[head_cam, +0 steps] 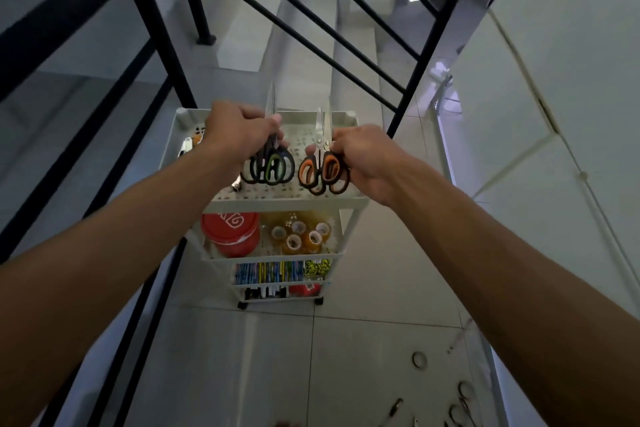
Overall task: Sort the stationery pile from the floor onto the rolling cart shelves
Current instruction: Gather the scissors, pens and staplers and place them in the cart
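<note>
Both hands grip scissors: left hand (pixel 239 130) green-handled scissors (pixel 268 166), right hand (pixel 367 158) orange-handled scissors (pixel 323 170)

The cart (pixel 349 208) looks like matt white plastic with holes in its shelves. The scissors (pixel 268 166) have shiny metal blades and smooth plastic handles. The floor (pixel 277 357) tiles are glossy. The railing (pixel 166 55) is black metal.

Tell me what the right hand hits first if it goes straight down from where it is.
Probably the cart's top shelf. The right hand holds the orange scissors blades up just above it, so their handles would touch first. Depth is hard to judge.
</note>
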